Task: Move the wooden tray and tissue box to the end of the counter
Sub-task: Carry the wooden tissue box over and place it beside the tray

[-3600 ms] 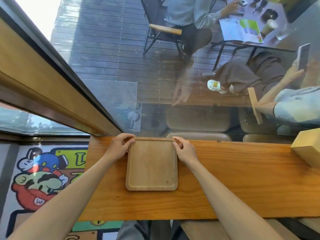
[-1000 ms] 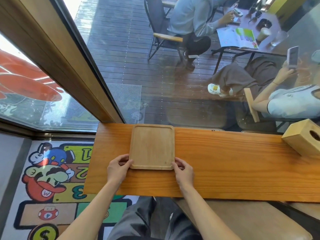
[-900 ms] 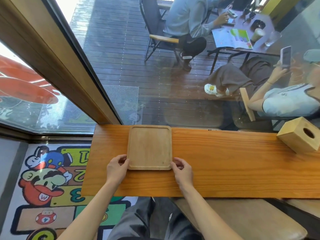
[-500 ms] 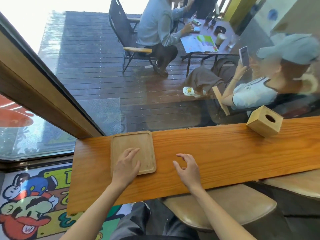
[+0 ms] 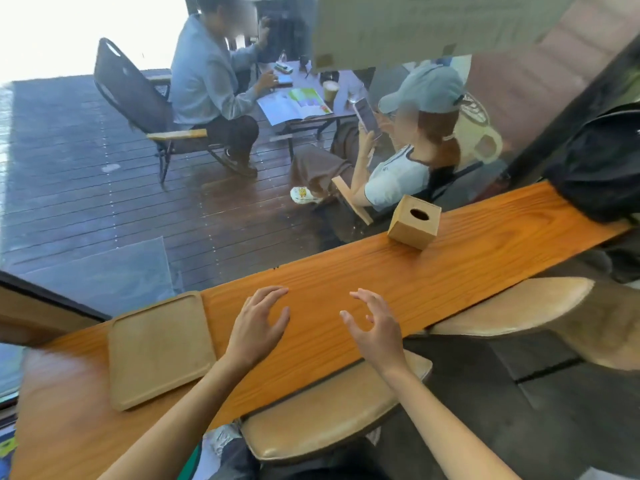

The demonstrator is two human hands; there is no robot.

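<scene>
Both hands, left hand [image 5: 258, 329] and right hand [image 5: 375, 329], hover over the table [image 5: 346, 271], each grip wide and empty. The tray [image 5: 157, 351] lies at the left end. Next, reach both hands to the far tissue box [image 5: 414, 221], hold its sides squarely, and lift rather than drag.

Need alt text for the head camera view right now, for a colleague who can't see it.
Both hands, left hand and right hand, hover open and empty above a wooden counter by a window. A wooden tray lies left of them; a wooden tissue box stands farther right.
</scene>
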